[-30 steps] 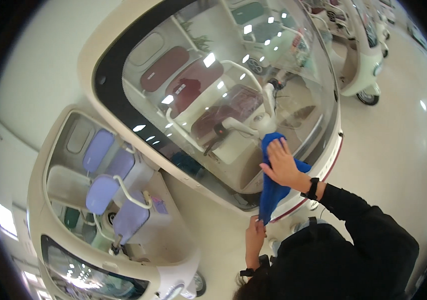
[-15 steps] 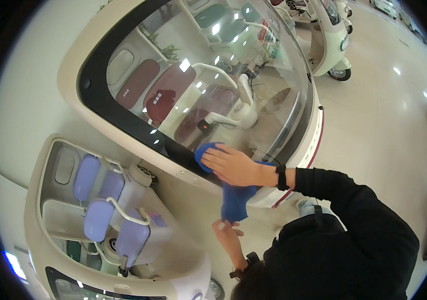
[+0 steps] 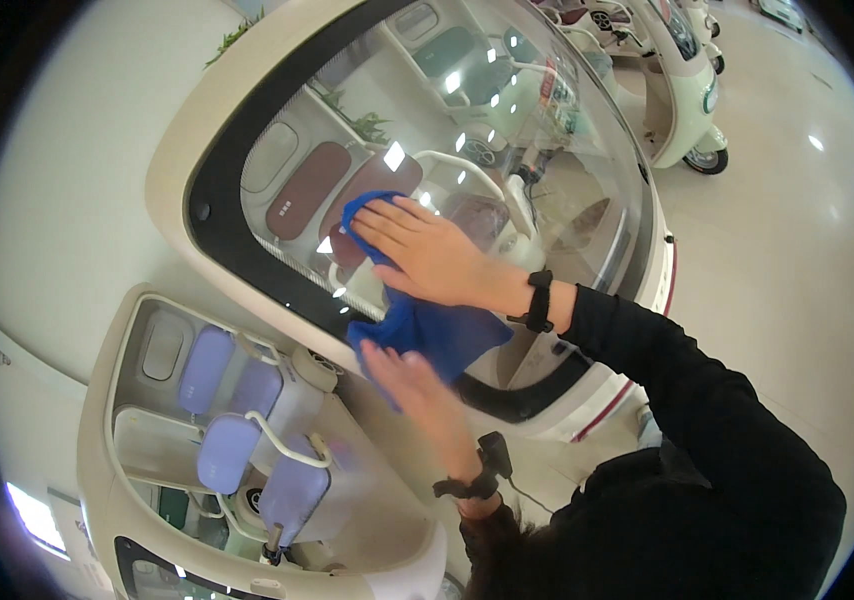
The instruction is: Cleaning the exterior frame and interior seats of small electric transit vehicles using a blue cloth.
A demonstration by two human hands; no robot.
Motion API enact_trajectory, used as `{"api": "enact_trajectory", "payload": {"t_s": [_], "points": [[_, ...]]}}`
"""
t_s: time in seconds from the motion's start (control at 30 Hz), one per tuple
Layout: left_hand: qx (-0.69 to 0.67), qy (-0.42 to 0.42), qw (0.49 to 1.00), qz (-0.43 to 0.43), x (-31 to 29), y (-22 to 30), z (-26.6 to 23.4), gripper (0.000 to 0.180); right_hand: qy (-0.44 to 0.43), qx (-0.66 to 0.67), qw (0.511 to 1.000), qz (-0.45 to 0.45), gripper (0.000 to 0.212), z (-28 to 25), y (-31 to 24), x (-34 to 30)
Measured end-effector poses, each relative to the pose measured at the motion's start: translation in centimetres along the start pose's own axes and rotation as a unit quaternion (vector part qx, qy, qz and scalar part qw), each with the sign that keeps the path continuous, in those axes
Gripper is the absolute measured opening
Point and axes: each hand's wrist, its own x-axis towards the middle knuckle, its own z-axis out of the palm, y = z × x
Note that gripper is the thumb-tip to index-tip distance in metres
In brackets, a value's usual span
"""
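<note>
A blue cloth (image 3: 427, 335) lies against the curved windshield (image 3: 292, 225) of a cream three-wheeled vehicle and drapes over its black lower border. My right hand (image 3: 432, 255) holds the cloth's upper part to the glass, palm down, with the fingers long and close together. Below it, my left hand (image 3: 415, 388) is slightly blurred in front of the hanging part of the cloth. Its fingers are stretched out; whether they touch the fabric I cannot tell. Each wrist wears a black strap. Through the glass show dark red seats (image 3: 309, 190) and white handlebars (image 3: 515, 240).
A second cream vehicle (image 3: 107, 400) with lilac seats (image 3: 227, 450) stands close at the lower left. More light-coloured three-wheelers (image 3: 682, 110) are parked at the upper right on the pale tiled floor (image 3: 777, 250). Green plant leaves (image 3: 232, 40) show behind the windshield's vehicle.
My right hand has slid the cloth up and left across the windshield. My left hand has risen toward the vehicle, beside the cloth's lower part. The whole view has shifted slightly.
</note>
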Motion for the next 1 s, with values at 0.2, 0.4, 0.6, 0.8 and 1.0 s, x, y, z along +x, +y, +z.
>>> {"api": "enact_trajectory", "payload": {"t_s": [0.2,0.4,0.6,0.8,1.0], "points": [[0.395,-0.139,0.907,-0.038,0.9,-0.1,7.6,0.073,0.026,-0.006,1.000,0.013,0.060,-1.8,5.4,0.1],[0.433,-0.147,0.889,-0.016,0.8,-2.2,12.9,0.070,0.041,-0.034,0.995,0.082,0.056,-3.5,10.4,-1.2],[0.472,-0.125,0.873,-0.010,-0.2,-3.1,14.6,0.069,0.053,-0.021,0.992,0.109,0.056,-4.0,11.8,-2.5],[0.479,-0.134,0.867,-0.027,-2.2,-4.1,15.1,0.068,0.050,-0.024,0.989,0.135,0.055,-3.9,12.6,-4.3],[0.469,-0.204,0.847,-0.148,-8.0,-4.8,15.2,0.067,0.014,-0.027,0.990,0.139,0.055,-4.7,12.3,-9.7]]}}
